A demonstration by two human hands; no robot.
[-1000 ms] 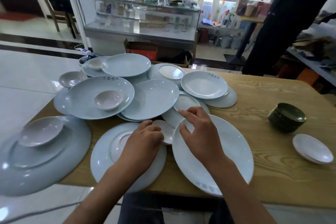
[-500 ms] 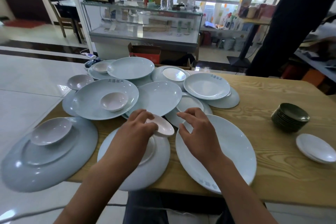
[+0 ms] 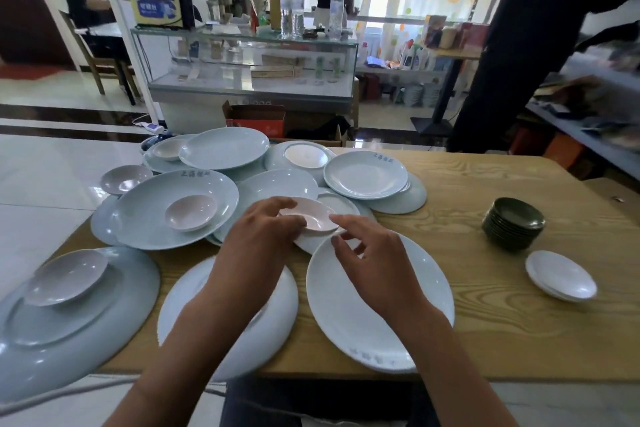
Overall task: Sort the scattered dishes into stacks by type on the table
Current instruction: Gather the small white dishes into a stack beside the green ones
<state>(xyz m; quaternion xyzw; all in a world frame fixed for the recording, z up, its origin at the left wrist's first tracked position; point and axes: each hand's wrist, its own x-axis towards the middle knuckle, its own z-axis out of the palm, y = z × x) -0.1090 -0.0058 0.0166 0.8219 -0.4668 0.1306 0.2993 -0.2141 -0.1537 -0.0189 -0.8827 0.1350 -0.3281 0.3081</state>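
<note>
Behind the wooden surface (image 3: 485, 288) we see a glass display counter (image 3: 252, 73) with bottles on top, shelving against bright windows, one person seated at far left and another standing at the shelves.

On the surface we see pale blue plates scattered and overlapping across the left and centre. Our left hand (image 3: 263, 236) grips a small pink bowl (image 3: 310, 215) by its near-left rim, thumb and fingers curled round the edge; the bowl is tilted and raised just above the plates beneath it. Our right hand (image 3: 374, 260) hovers over a large pale plate (image 3: 415, 315) at the near edge, fingers loosely spread and curved, holding nothing; its fingertips lie just beside the bowl's right rim, and we cannot tell whether they touch it.

Under the left forearm lies another pale plate (image 3: 277, 315), overhanging the near edge. At far left a large oval platter (image 3: 104, 322) carries a small pink bowl (image 3: 65, 276), also past the edge of the surface. A wide blue plate (image 3: 145, 218) further back holds a second pink bowl (image 3: 190, 211); a third (image 3: 124, 178) sits beside it at left, and a fourth (image 3: 168, 149) rests among the far plates. A white-centred plate (image 3: 365, 175) tops the pile at centre right.

On the right, well apart from the pile, we see a stack of dark green dishes (image 3: 514, 224) and, nearer, a short stack of small white saucers (image 3: 561, 276).
</note>
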